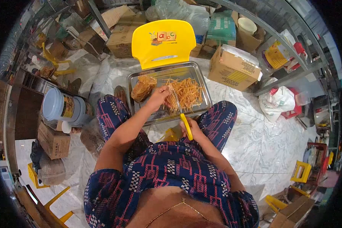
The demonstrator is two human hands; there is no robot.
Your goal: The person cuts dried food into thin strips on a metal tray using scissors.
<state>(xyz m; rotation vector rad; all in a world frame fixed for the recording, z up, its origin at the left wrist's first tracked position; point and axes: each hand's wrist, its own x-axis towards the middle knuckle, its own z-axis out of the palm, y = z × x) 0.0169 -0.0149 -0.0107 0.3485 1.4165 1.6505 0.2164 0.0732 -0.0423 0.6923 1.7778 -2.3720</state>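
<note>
My right hand is closed around the yellow handle of a pair of scissors, whose blades point away from me over a metal tray. My left hand pinches a thin orange-brown dried sheet beside the blades. Just right of the blades lies a heap of thin orange-brown strips in the tray. To the left of my left hand sits a stack of uncut brown dried sheets. The exact kind of food cannot be made out.
The tray rests in front of a yellow chair back. Cardboard boxes stand behind it to the right. White buckets and a box are on the left. A white plastic bag sits at the right by metal shelving.
</note>
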